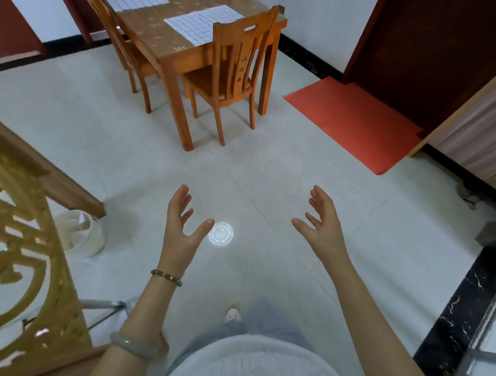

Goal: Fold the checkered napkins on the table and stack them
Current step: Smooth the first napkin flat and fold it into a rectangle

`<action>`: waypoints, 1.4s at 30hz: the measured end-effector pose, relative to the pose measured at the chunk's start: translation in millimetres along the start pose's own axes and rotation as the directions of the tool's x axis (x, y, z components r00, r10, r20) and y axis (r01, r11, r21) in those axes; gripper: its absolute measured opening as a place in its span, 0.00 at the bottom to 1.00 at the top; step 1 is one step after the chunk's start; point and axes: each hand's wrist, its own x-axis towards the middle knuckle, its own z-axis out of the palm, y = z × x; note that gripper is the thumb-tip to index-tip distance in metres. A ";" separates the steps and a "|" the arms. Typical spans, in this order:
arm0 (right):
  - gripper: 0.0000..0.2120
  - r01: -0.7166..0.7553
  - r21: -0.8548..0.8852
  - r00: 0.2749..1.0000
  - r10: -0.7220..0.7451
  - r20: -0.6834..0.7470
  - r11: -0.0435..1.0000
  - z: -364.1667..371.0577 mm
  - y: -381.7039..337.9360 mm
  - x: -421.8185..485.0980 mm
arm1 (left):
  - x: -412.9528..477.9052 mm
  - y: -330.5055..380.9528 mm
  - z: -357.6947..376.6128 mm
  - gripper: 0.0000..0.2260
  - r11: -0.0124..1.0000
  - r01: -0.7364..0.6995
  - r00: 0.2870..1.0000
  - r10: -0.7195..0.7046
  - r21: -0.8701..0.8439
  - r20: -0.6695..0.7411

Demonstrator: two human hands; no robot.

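1. Head view: one checkered napkin [204, 24] lies flat and unfolded on the far table [161, 43], near its right edge. A second napkin [137, 3] lies further back, mostly cut off by the frame.
2. Both napkins are well apart from the hands, so I judge this step to be the approach, with no fold begun.
3. The left hand [179, 230] and right hand [322, 228] are raised in front of the body, palms facing each other, fingers spread and relaxed, holding nothing.
4. A chair [236, 67] stands against the table just beside the nearer napkin. Standing at the free corner would probably suit better than reaching over its back.
5. For a clean fold, pinch two neighbouring corners, bring edge to edge, and use the printed grid to line them up.
6. The tabletop looks glossy and mottled, so the cloth may slide. Pressing each crease flat should help.
7. Around it is a pale tiled floor [268, 166] with a round light reflection [220, 233], a red mat [354, 120] by a dark door [429, 53], and a white bucket [83, 233] beside a carved wooden screen [32, 255].
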 end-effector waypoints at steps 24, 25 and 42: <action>0.35 0.024 0.028 0.998 -0.025 0.060 0.999 -3.6 -24.2 447.8 | 402.9 -23.3 119.2 0.32 0.997 0.026 0.995 -0.020 0.066 -0.103; 0.35 0.022 0.027 0.997 -0.023 0.070 0.999 -3.1 -26.1 463.4 | 417.4 -23.0 123.0 0.32 0.997 0.030 0.993 -0.022 0.068 -0.112; 0.36 0.042 -0.030 0.995 -0.039 0.094 0.999 41.8 -54.8 776.2 | 729.7 -41.7 182.1 0.36 0.994 0.052 0.991 -0.040 0.092 -0.129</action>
